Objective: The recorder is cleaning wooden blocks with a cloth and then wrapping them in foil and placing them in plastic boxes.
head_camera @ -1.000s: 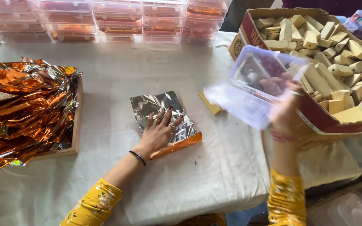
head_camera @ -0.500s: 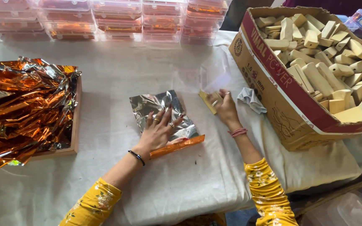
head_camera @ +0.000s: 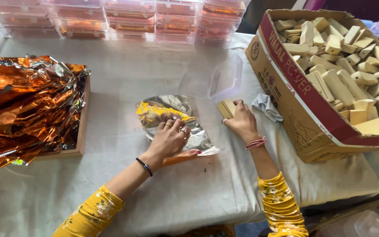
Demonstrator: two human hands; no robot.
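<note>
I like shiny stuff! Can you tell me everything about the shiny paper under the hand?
The foil sheet is thin, crinkly and silver, with an orange-gold side showing at its top and bottom edges. It lies flat on the white tablecloth. The left hand presses on it, fingers spread. The right hand is beside it, not touching.

Both arms wear yellow patterned sleeves. The left hand [head_camera: 169, 138] has finger rings and a black wrist bracelet; the right hand [head_camera: 241, 123] has rings and pink wrist bands.

A wooden tray of crumpled orange foil sheets [head_camera: 27, 103] sat far left of the hands; stacked clear plastic boxes [head_camera: 123, 19] lined up beyond; a small grey cloth [head_camera: 266, 106] lay just right.
</note>
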